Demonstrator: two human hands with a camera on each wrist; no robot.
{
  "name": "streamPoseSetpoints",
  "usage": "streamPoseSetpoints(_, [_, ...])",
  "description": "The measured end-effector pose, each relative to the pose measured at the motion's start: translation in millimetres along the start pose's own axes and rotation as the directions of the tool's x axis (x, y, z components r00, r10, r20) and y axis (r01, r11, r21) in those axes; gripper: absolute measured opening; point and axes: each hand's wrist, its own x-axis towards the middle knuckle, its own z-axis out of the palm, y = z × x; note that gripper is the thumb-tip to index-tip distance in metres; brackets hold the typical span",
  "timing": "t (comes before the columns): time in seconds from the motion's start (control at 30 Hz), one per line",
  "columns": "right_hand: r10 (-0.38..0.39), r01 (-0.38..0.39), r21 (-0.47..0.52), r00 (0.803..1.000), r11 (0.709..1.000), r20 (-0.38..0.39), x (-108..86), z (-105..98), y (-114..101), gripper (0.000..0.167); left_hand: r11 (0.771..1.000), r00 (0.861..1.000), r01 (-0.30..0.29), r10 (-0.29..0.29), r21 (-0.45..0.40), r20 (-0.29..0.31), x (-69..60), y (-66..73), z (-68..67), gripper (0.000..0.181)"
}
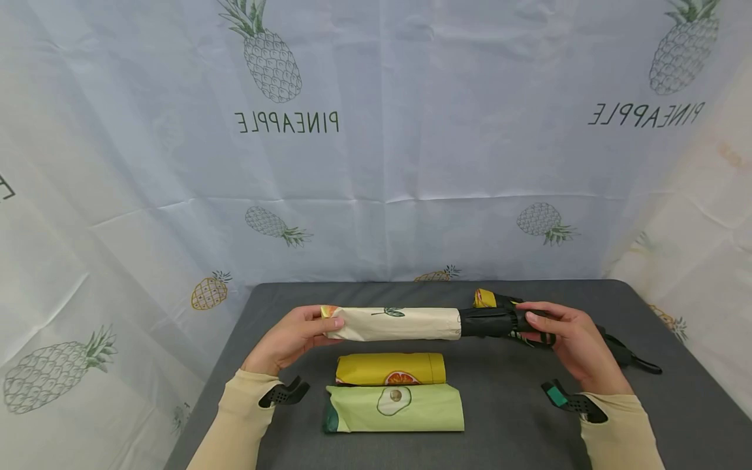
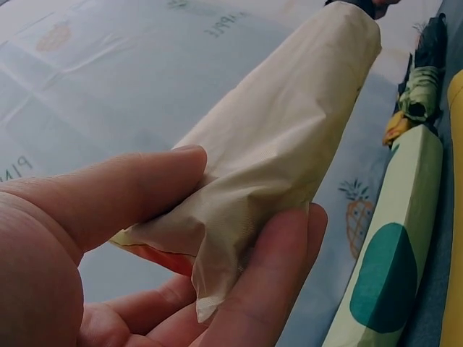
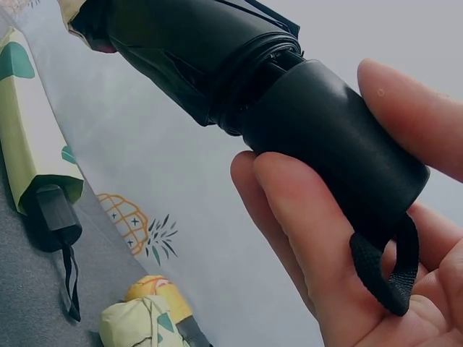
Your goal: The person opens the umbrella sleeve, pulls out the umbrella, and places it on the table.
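Note:
A folded black umbrella (image 1: 487, 322) lies level above the table, its far part inside a cream fabric sleeve (image 1: 405, 324) with a leaf print. My left hand (image 1: 296, 336) pinches the sleeve's left end between thumb and fingers; the cloth there is creased and loose in the left wrist view. My right hand (image 1: 578, 343) grips the umbrella's black handle (image 3: 340, 137), from which a short wrist strap (image 3: 391, 285) loops. The black canopy, folded, shows between handle and sleeve mouth. How far the umbrella reaches inside is hidden.
On the grey table (image 1: 499, 424) lie a yellow sleeve (image 1: 376, 369) with an orange-slice print and a green avocado sleeve (image 1: 405, 411). Behind my hands are a yellow-ended roll (image 1: 484, 298) and a black handle with strap (image 1: 625, 356). A pineapple-print curtain (image 1: 382, 163) hangs behind.

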Motion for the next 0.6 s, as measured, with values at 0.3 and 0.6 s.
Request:
streamPoseSetpoints(0.3, [0.011,-0.011,0.006,1.000,1.000,0.007,-0.1,-6,0,0.031,1.000,1.000,0.004,-0.004,0.005,-0.004,-0.8,-2.7,-2.4,0.052])
streamPoseSetpoints(0.6, [0.006,-0.006,0.025,1.000,1.000,0.006,-2.2,-17,1,0.032,1.000,1.000,-0.002,0.002,0.003,-0.001,-2.4,1.2,-2.3,0.053])
